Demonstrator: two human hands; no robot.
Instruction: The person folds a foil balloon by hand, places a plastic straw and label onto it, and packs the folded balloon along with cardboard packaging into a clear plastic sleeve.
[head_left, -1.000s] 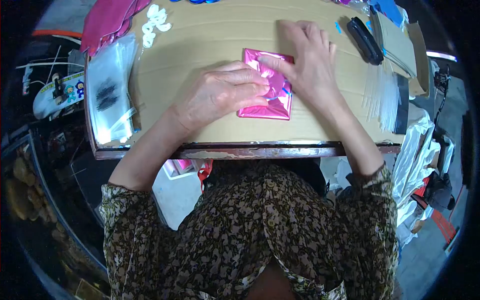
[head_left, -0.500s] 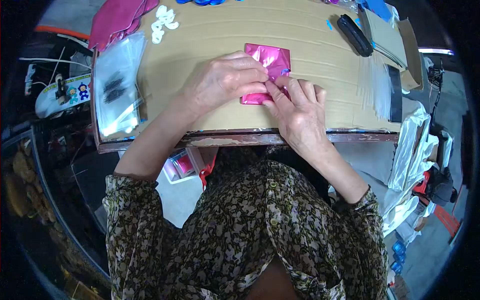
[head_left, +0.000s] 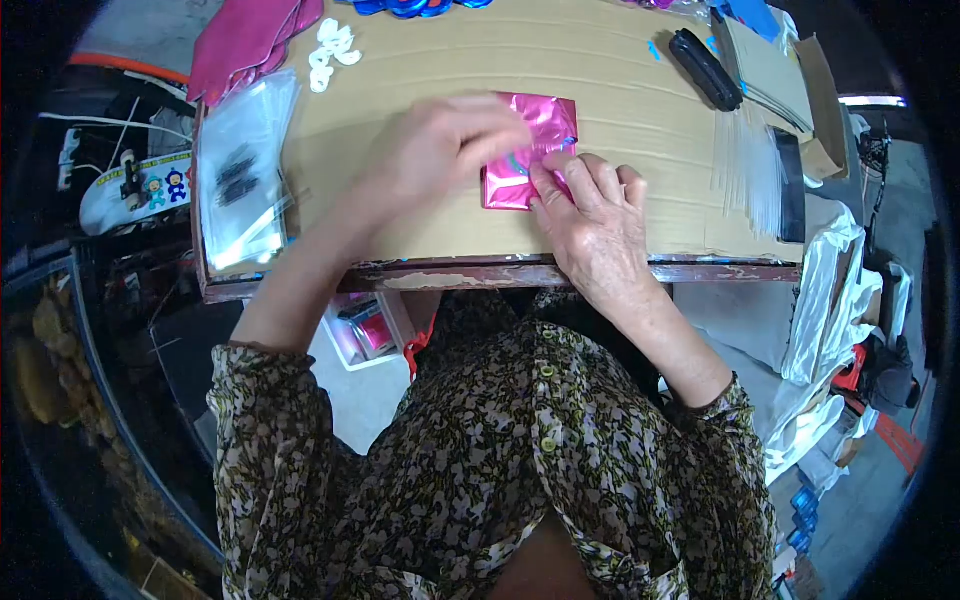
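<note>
A shiny pink foil piece (head_left: 508, 190), folded to a small rectangle, lies on the cardboard-covered table in front of me. My right hand (head_left: 598, 205) rests on its right side, with curled fingers gripping it near a small blue mark. Over the foil's left edge is my left hand (head_left: 450, 145), smeared by motion, so its fingers cannot be made out clearly. A small bluish-green patch shows on the foil between the two hands.
Clear plastic bags (head_left: 240, 180) lie at the left edge, near white ring-like pieces (head_left: 330, 52) and pink foil pieces (head_left: 235, 45). To the right are a black pouch (head_left: 705, 70), thin clear strips (head_left: 750, 180) and a cardboard box (head_left: 825, 110). Blue foil (head_left: 420, 6) lies at the back.
My left hand has lifted and shifted slightly left from the foil, uncovering more of its left side. My right hand stays on the foil in nearly the same place.
</note>
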